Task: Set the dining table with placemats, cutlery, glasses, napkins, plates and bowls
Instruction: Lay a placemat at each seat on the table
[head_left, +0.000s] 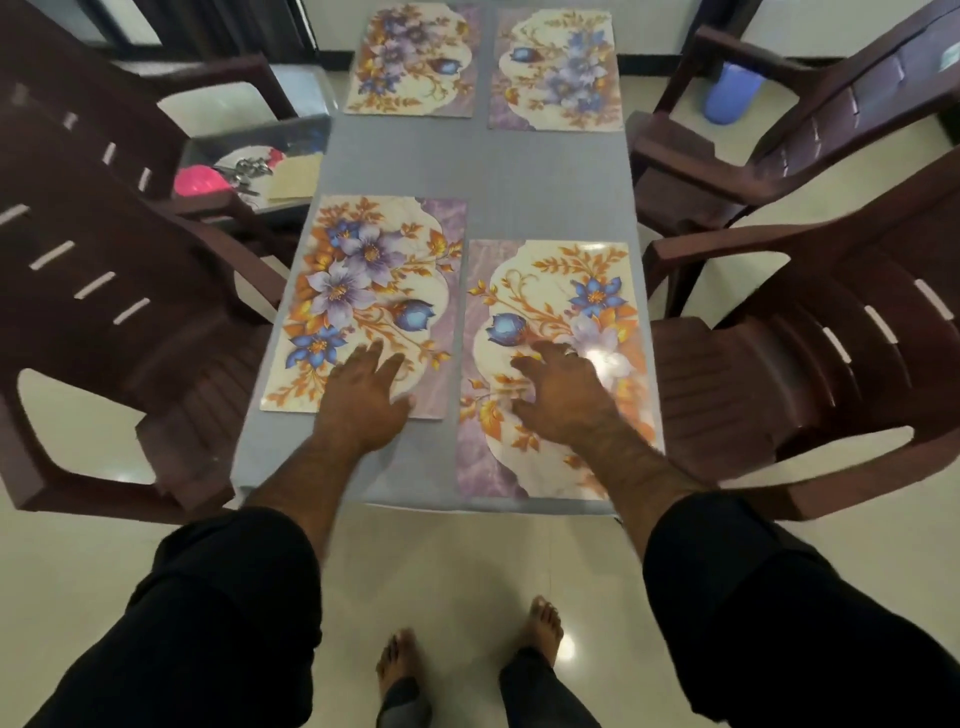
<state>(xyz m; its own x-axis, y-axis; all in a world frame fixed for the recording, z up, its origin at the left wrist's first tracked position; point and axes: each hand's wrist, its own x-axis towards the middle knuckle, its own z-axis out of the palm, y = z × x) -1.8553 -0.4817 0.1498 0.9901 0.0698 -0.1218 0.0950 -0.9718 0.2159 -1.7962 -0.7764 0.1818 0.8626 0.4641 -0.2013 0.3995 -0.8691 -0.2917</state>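
Note:
Several floral placemats lie on the grey table (519, 176). The near left placemat (363, 280) has my left hand (363, 400) flat on its near edge, fingers spread. The near right placemat (550, 317) sits a little closer to me, and my right hand (556, 395) rests on it with fingers bent down onto the surface. Two more placemats, the far left placemat (415, 57) and the far right placemat (558, 67), lie side by side at the far end. Neither hand holds anything.
Brown plastic chairs flank the table: two on the left (104, 291) and two on the right (810, 353). A side stand at the left carries a pink bowl (200, 179), metal cutlery (244, 171) and a folded cream cloth (293, 176). A blue container (732, 93) stands on the floor at the far right.

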